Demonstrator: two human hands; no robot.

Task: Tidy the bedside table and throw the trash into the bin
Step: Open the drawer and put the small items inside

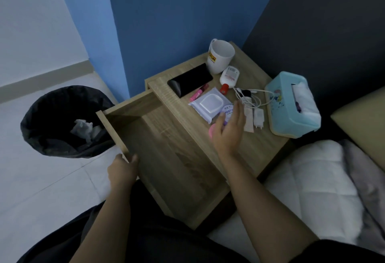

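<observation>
Left hand (123,170) grips the open drawer's (166,154) front edge — right hand (228,129) spread, empty, above tabletop clutter.

A blue wall (177,13) fills the upper middle of the frame. A darker headboard panel (323,23) stands at upper right. White floor tiles (41,179) cover the left side, with a pale skirting strip (41,77) above them. A white quilted duvet (312,179) and a grey pillow (366,169) lie at lower right.
</observation>
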